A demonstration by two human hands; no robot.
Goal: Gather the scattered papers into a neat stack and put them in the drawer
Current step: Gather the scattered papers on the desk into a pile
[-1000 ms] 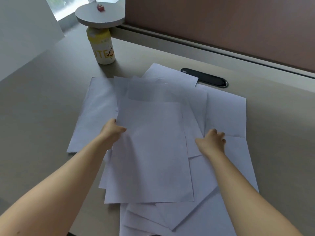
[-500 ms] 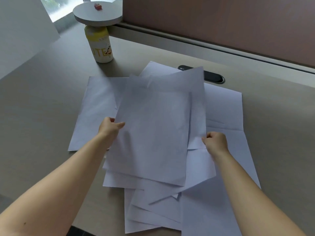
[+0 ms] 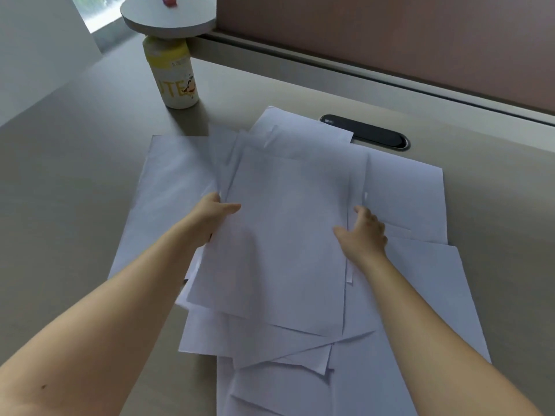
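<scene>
With my left hand (image 3: 211, 213) and right hand (image 3: 365, 231) pinching opposite edges of the papers (image 3: 285, 235) mid-desk (image 3: 75, 151), I reckon the loose lower sheets near me could slide off if I lift unevenly.

Counts on the desk
2 hands, 1 yellow-capped bottle (image 3: 174, 74), 1 round grey disc (image 3: 168, 18), 1 black cable grommet (image 3: 365, 136); overlapping paper sheets (image 3: 285, 235) uncountable.
</scene>
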